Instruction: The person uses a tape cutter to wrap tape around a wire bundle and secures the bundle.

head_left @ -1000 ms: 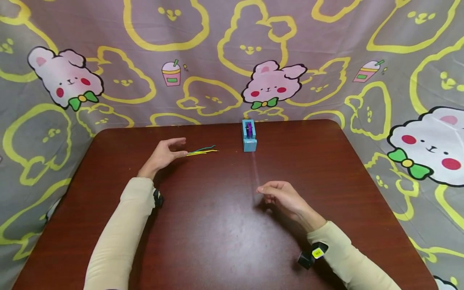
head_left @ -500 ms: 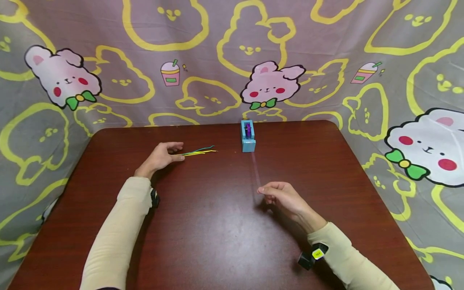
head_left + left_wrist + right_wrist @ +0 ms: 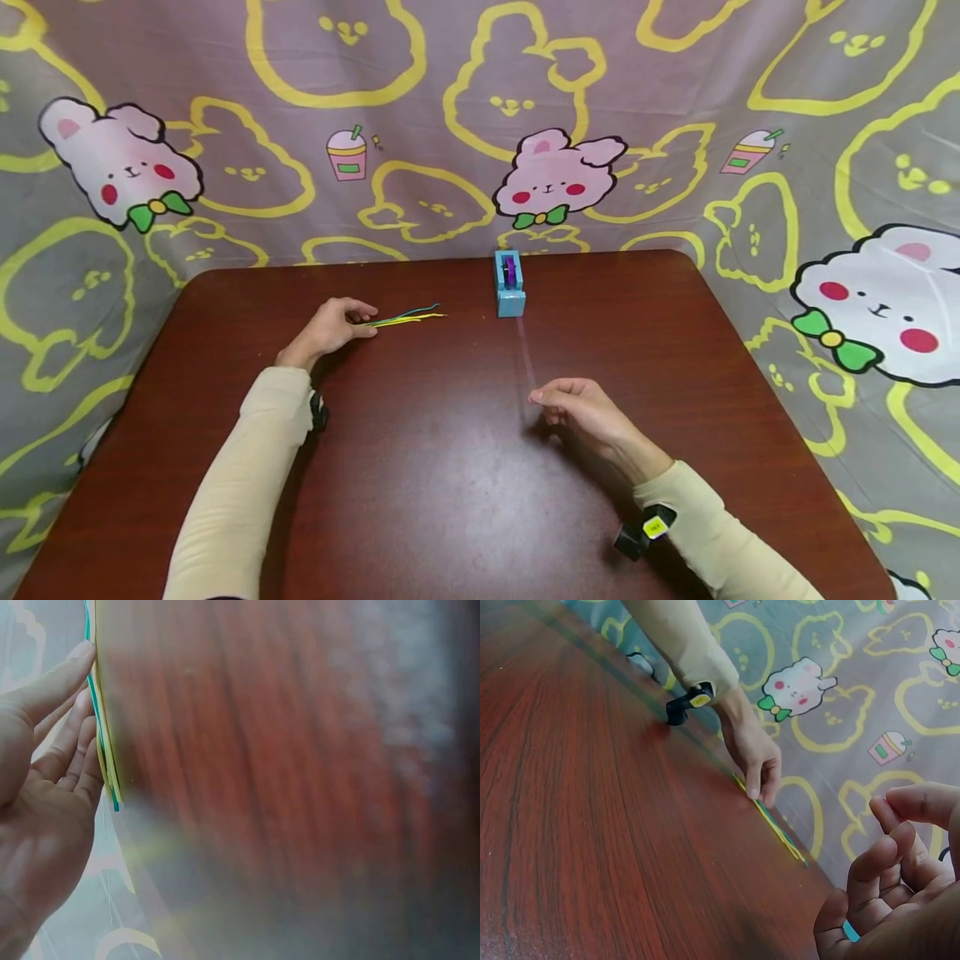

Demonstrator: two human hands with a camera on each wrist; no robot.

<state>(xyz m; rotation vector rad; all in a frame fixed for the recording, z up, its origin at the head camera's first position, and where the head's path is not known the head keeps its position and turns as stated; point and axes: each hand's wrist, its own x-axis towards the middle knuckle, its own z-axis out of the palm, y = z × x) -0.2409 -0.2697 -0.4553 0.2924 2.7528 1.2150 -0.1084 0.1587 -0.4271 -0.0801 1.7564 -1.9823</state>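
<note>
In the head view, the left hand (image 3: pixel 327 327) pinches a bundle of thin yellow and teal strands (image 3: pixel 405 317) between thumb and fingers; in the left wrist view the strands (image 3: pixel 105 735) run past both sides of the thumb tip. A light-blue tape dispenser (image 3: pixel 511 302) with a purple roll stands near the table's far edge. From its front a clear strip of tape (image 3: pixel 526 354) stretches toward the right hand (image 3: pixel 588 415), which pinches the strip's end between thumb and forefinger. The right wrist view shows the right hand (image 3: pixel 900 877) with its other fingers curled.
A dark reddish-brown wooden table (image 3: pixel 420 467) lies under both hands. Behind and beside it hangs a grey-pink curtain (image 3: pixel 420 83) with yellow outlines and rabbit faces. Each wrist carries a small black device, the right one (image 3: pixel 643 533) with a yellow label.
The left hand and its strands have shifted slightly left and toward the person, its fingers closer together. The right hand stays almost in place with the tape. The head view has shifted a little.
</note>
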